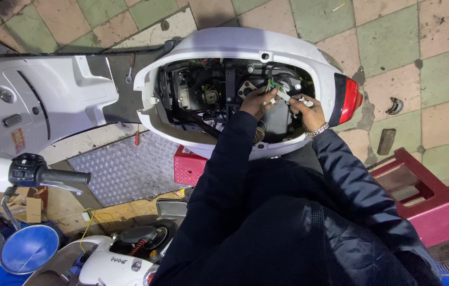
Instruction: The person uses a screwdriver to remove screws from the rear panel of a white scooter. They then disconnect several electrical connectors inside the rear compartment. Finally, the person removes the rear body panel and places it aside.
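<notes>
Here, both hands — left hand point(256, 100), right hand point(307, 110) — pinch white connectors point(288, 97); orange label point(18, 140) left.

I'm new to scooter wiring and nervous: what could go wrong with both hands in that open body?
1. The left hand and right hand pinch thin wires and a white connector; a tug might loosen them.
2. The metal wristwatch hangs beside the exposed parts and could snag.
3. The wrench on the footboard could slide off.
</notes>
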